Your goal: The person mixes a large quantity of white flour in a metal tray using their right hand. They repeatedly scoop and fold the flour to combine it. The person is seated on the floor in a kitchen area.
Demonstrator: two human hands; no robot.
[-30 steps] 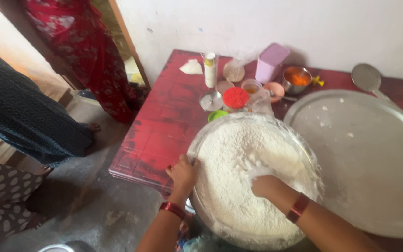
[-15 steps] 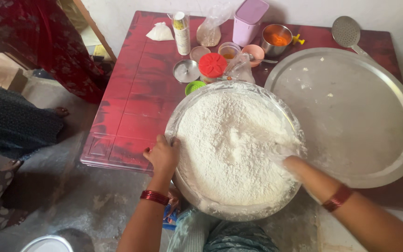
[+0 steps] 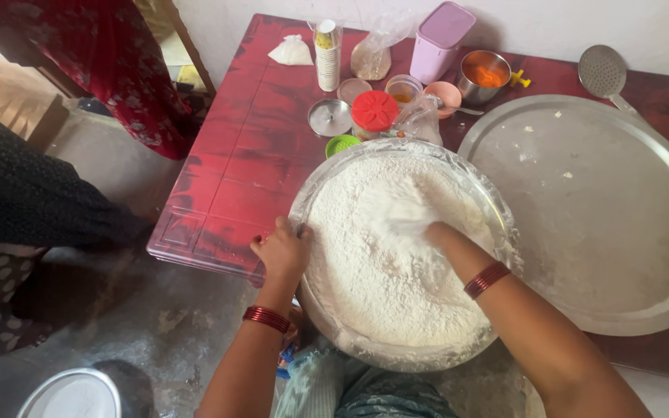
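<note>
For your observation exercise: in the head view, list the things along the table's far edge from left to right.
White folded packet → tall printed cup → clear plastic bag → lilac lidded box → steel bowl of orange powder → perforated skimmer.

Flour bowl (image 3: pixel 315 306) left of tray (image 3: pixel 621 224)

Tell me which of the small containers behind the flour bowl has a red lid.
The short jar with the red lid, standing just behind the flour bowl's rim. The tub near it has a lilac lid, and the steel bowl is open.
</note>
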